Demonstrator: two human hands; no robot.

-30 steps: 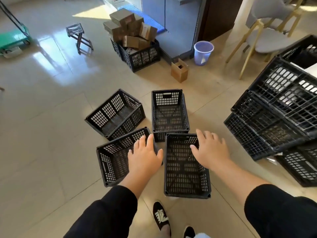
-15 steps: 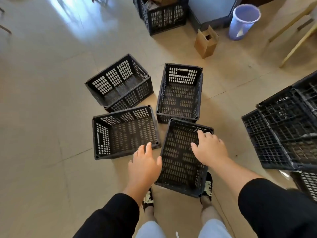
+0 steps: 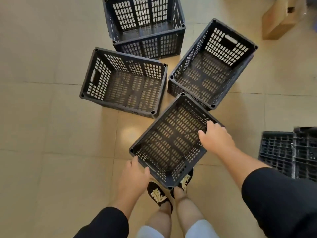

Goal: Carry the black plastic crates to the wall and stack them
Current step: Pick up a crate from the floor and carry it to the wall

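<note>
Floor (image 3: 51, 134): pale glossy tiles; everything here stands on it.
Far crate (image 3: 145, 47): black slotted plastic, top of the view, nothing inside.
Right crate (image 3: 228, 48): black, set at an angle, nothing inside, a handle slot in its far wall; its near corner lies just beside the held crate's far corner.
Left crate (image 3: 103, 76): black, nothing inside, a handle slot in its left wall; its near right corner is close to the held crate.
Held crate (image 3: 168, 143): black, nothing inside, turned diagonally just in front of the person's feet, partly covering the right shoe (image 3: 185, 181).
Stacked crates (image 3: 289, 153): dark pile at the right edge, well apart from the four open ones.
Cardboard box (image 3: 281, 19): upper right corner, tilted, partly cut off.
Right hand (image 3: 216, 140): fingers curled over the held crate's right rim, gripping it.
Left hand (image 3: 133, 176): at the crate's near left wall, thumb on the wall, fingers around the corner; gripping it.
Left shoe (image 3: 157, 194): black with pale laces, beside the crate's near corner.
</note>
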